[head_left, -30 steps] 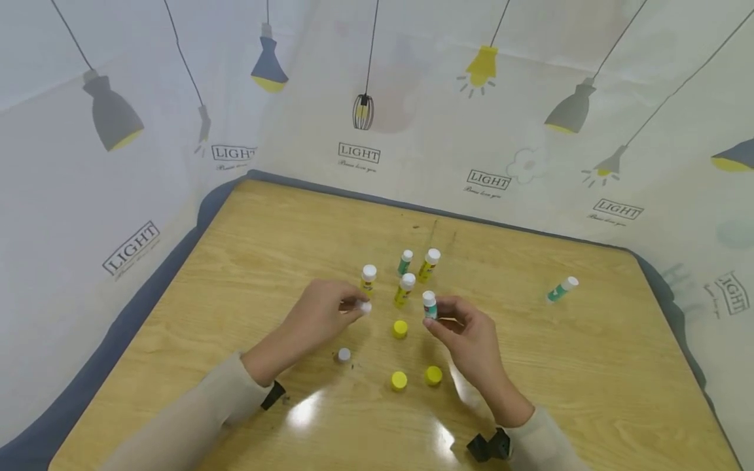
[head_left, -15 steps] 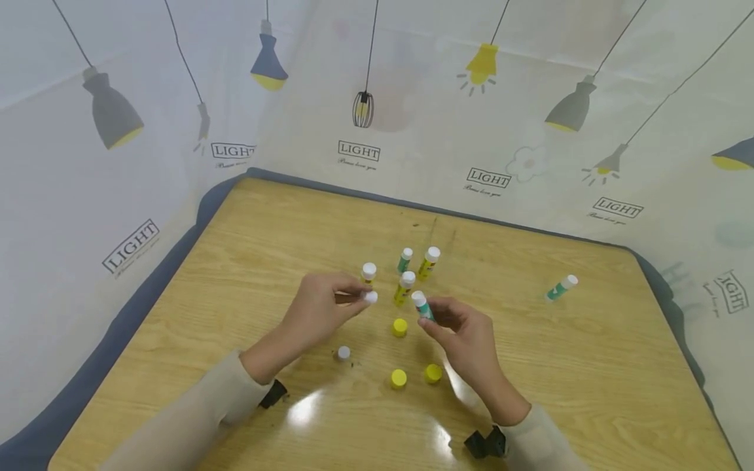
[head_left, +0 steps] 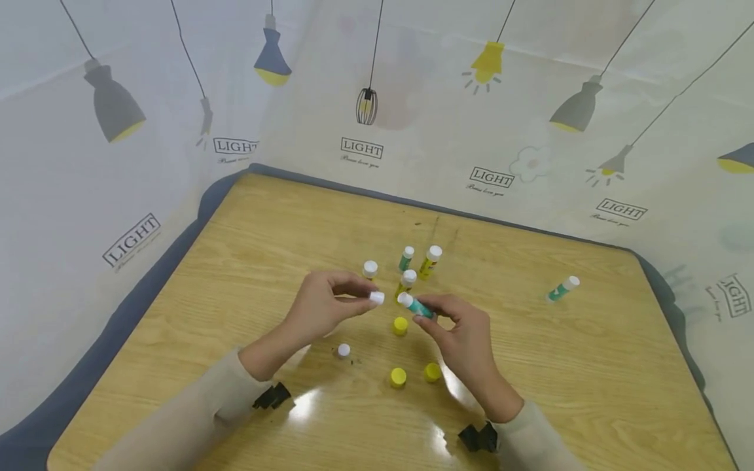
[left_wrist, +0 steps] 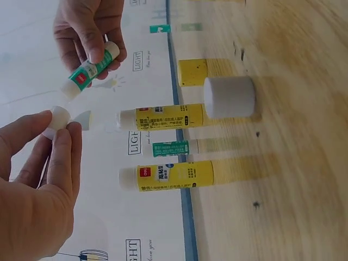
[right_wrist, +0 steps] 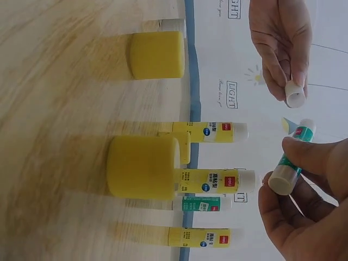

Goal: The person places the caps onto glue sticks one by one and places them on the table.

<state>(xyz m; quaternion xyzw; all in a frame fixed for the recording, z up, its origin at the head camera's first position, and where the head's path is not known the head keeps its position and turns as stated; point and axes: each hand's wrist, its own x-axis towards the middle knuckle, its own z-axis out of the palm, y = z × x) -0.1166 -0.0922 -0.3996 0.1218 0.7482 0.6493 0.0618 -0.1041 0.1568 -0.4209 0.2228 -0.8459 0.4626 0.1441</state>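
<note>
My left hand (head_left: 324, 302) pinches a small white cap (head_left: 377, 297) between thumb and fingers. In the right wrist view the hollow end of this cap (right_wrist: 296, 95) shows. My right hand (head_left: 469, 330) grips a green glue stick (head_left: 421, 308) by its lower part, tilted so that its white end points at the cap. A small gap separates cap and glue stick, both held above the table. Behind the hands stand yellow glue sticks with white tops, one (head_left: 406, 288) close to the held stick, another (head_left: 430, 263) farther back, and a third (head_left: 370, 269) partly hidden by my left hand.
A green glue stick (head_left: 406, 260) stands among the yellow ones, and another (head_left: 563, 288) stands alone at the right. Yellow caps (head_left: 398, 377) and a white cap (head_left: 344, 350) rest on the wooden table (head_left: 589, 386). A printed cloth (head_left: 412, 150) hangs behind.
My right hand has tipped the green glue stick from upright toward the left. The left hand has raised the white cap slightly and brought it rightward, narrowing the gap.
</note>
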